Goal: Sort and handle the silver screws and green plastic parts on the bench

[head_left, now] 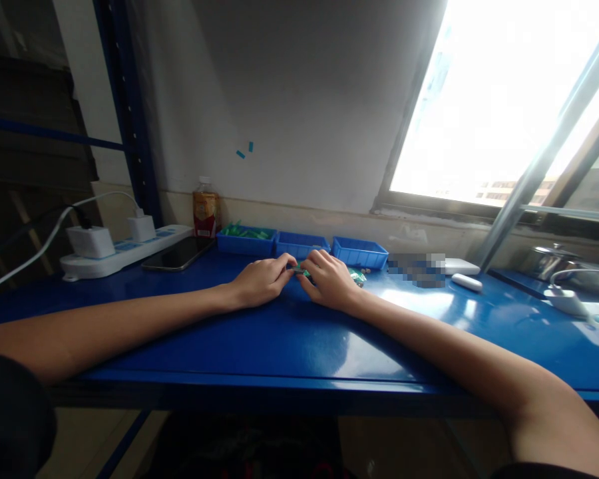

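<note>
My left hand (263, 282) pinches one end of a small dark piece (297, 269) just above the blue table. From the other side the curled fingers of my right hand (329, 282) close on the same piece, near a bit of green. It is too small and too covered to name its kind. Some small green items (358, 277) lie partly hidden behind my right hand. Past my hands stand three blue bins: the left bin (247, 242) holds green pieces, while the insides of the middle bin (302, 243) and the right bin (360, 253) hardly show.
On the left are a white power strip (87, 267) with plugged-in chargers, a phone (178, 253) and a drink bottle (205, 209). To the right lie a white case (466, 283), a metal pot (552, 261) and a white charger (565, 302). The table's front edge (259, 380) runs below my forearms.
</note>
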`<state>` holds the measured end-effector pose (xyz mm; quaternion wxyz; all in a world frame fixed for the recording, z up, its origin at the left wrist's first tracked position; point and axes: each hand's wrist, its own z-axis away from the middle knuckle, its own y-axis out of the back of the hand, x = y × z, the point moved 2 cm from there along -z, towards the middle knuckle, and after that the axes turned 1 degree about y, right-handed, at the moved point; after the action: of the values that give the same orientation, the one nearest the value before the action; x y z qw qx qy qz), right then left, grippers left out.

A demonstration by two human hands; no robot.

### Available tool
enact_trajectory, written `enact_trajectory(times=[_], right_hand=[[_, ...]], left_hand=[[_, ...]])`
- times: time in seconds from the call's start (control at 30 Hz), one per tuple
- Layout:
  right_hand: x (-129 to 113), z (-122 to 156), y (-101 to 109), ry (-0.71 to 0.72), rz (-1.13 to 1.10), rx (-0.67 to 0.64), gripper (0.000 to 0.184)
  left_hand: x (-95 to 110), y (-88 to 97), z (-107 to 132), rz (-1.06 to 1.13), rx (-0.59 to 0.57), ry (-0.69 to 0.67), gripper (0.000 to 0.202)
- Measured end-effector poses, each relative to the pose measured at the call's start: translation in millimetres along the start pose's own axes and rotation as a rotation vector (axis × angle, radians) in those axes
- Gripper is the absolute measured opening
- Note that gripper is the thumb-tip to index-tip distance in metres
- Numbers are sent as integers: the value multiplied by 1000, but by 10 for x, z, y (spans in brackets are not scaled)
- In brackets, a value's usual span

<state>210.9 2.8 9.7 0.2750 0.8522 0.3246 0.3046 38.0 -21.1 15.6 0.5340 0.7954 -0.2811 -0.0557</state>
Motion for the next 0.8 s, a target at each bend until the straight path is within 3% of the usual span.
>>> enact_trajectory(times=[0.27,0.63,0.8], right_hand=[[-13,-2,17,3,-24,-7,24],[-6,-6,33,36,-39,-36,15],[-10,-4,30,28,-31,-24,16]], left_hand=[[-8,-22,8,-46,-1,-43,23],[15,6,0,-60,-32,-14,35],[28,9,4,-49,-11,-23,28]])
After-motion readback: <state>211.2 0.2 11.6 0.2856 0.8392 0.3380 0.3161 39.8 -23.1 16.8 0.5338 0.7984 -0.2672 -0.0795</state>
